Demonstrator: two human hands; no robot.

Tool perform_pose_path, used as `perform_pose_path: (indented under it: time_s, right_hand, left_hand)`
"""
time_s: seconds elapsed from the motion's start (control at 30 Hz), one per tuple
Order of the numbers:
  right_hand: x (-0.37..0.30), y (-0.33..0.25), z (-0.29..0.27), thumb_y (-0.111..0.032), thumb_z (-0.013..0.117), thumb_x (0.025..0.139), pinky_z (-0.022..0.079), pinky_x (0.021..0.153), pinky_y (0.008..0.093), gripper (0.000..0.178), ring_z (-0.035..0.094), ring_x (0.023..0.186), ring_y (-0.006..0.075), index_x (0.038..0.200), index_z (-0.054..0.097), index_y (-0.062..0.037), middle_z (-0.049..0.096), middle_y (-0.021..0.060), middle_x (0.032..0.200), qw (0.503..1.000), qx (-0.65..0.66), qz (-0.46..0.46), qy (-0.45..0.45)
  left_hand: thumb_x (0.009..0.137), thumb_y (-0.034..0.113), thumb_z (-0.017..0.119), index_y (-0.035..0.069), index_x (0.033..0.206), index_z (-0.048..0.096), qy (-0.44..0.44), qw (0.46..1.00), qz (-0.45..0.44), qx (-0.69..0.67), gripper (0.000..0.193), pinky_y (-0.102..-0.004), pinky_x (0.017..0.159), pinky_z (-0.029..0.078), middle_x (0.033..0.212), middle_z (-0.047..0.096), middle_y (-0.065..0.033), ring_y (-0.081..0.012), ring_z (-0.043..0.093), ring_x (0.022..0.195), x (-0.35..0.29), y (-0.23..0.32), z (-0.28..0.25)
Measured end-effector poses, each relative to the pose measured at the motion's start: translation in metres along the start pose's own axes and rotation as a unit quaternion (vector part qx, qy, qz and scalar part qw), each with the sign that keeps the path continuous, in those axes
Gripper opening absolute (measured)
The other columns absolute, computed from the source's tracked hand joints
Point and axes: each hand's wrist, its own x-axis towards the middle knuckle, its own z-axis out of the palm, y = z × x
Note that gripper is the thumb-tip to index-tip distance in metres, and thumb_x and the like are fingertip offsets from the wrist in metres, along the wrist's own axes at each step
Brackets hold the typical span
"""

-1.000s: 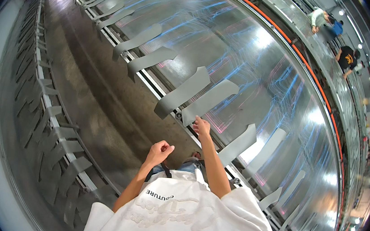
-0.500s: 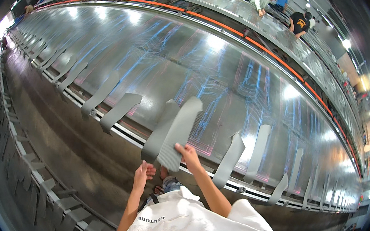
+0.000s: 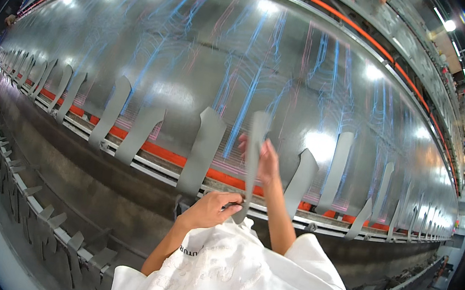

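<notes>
A slim grey fabric strip (image 3: 254, 147) stands nearly edge-on in front of me, slightly blurred. Its lower end is pinched between the thumb and fingers of my left hand (image 3: 214, 208), close to my shirt. Higher up, my right hand (image 3: 267, 163) curls around the strip from behind; its fingertips show past the left edge. Another grey strip (image 3: 203, 147) lies just left of it over the table's near edge, its lower end hanging down. To the right, two more strips, one shorter (image 3: 300, 180) and one longer (image 3: 336, 170), lie the same way.
The long shiny metal table (image 3: 194, 73) bears blue and pink drawn lines. Along its near edge run a metal rail (image 3: 150, 171) and an orange band (image 3: 163, 153). Several grey strips are spaced along that edge. Behind me at lower left, a rack rail (image 3: 62, 232) carries more hanging strips.
One strip has come up off the table edge and turned edge-on. My left hand has risen to grip its lower end, and my right hand has moved up along it. The view has tilted down.
</notes>
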Motion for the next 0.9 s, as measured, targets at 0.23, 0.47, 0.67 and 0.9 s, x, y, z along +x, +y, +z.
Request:
perform_pose_path:
  time_s: [0.23,0.47,0.67,0.9]
  right_hand:
    - [0.050,-0.113,-0.008,-0.016,0.082,0.083,0.054,0.079,0.0322,0.039,0.066,0.089,0.0183,0.109,0.064,0.0069,0.070,0.0095,0.100,0.923,-0.150,-0.111,0.337]
    - [0.120,-0.083,-0.103,-0.018,0.082,0.082,0.052,0.074,0.0316,0.033,0.067,0.080,0.0165,0.103,0.071,0.0043,0.073,0.0089,0.092,0.794,-0.439,-0.173,0.383]
    - [0.176,-0.063,-0.145,-0.027,0.082,0.081,0.050,0.074,0.0351,0.038,0.066,0.080,0.0197,0.096,0.070,0.0061,0.072,0.0123,0.092,0.754,-0.512,-0.156,0.380]
    - [0.211,-0.052,-0.182,-0.040,0.081,0.079,0.042,0.083,0.0515,0.048,0.052,0.093,0.0374,0.093,0.068,0.0037,0.059,0.0194,0.096,0.642,-0.605,-0.159,0.442]
  left_hand:
    - [0.099,0.021,0.064,0.000,0.105,0.067,0.145,0.960,-0.171,-0.169,0.022,-0.0220,0.063,0.042,0.079,0.065,0.0011,-0.0028,0.052,0.070,0.039,-0.067,0.018]
    - [0.095,0.020,0.069,-0.003,0.098,0.068,0.231,0.900,-0.287,-0.235,0.023,-0.0232,0.057,0.042,0.073,0.068,0.0007,-0.0025,0.053,0.064,0.074,-0.177,0.045]
    - [0.094,0.019,0.071,-0.003,0.094,0.069,0.299,0.877,-0.327,-0.184,0.022,-0.0242,0.057,0.043,0.070,0.068,-0.0011,-0.0046,0.054,0.062,0.093,-0.198,0.045]
    - [0.091,0.032,0.076,-0.004,0.089,0.072,0.319,0.861,-0.378,-0.121,0.036,-0.0288,0.060,0.047,0.071,0.069,-0.0065,-0.0102,0.059,0.063,0.116,-0.223,0.041]
